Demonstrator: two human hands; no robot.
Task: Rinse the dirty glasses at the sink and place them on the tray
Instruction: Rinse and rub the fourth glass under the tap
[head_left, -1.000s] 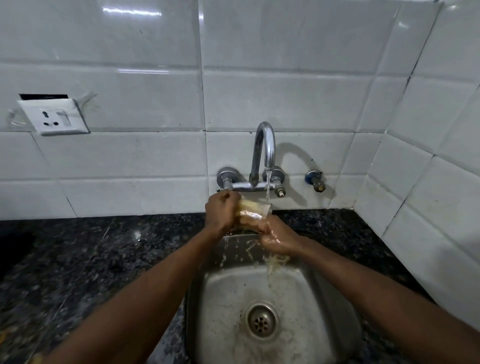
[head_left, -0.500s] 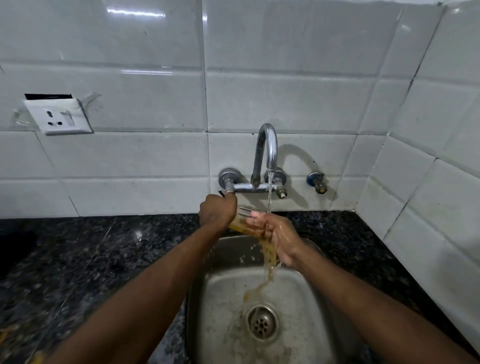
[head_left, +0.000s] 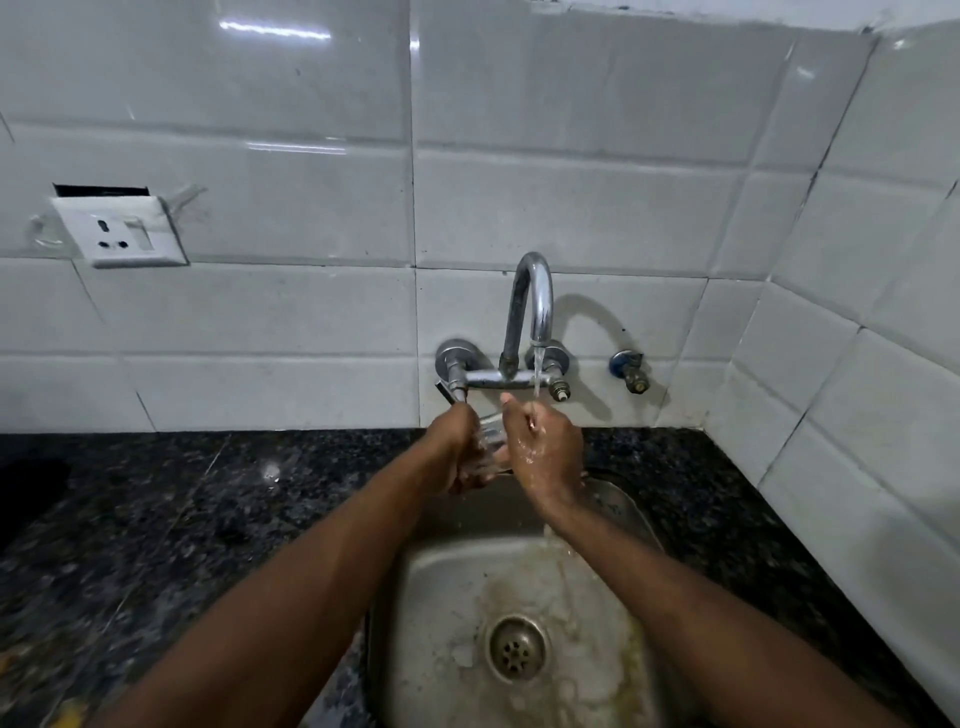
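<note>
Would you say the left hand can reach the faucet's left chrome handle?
Probably yes: the left hand is just below the chrome handle, nothing between, though it grips the clear glass.

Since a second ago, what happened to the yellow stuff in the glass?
It was tipped out into the sink; the glass now looks clear. The left hand keeps gripping it, and the right hand has moved under the stream from the tap, which still runs.

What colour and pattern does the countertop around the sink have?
The countertop is black with grey speckles; the head view shows it.
</note>
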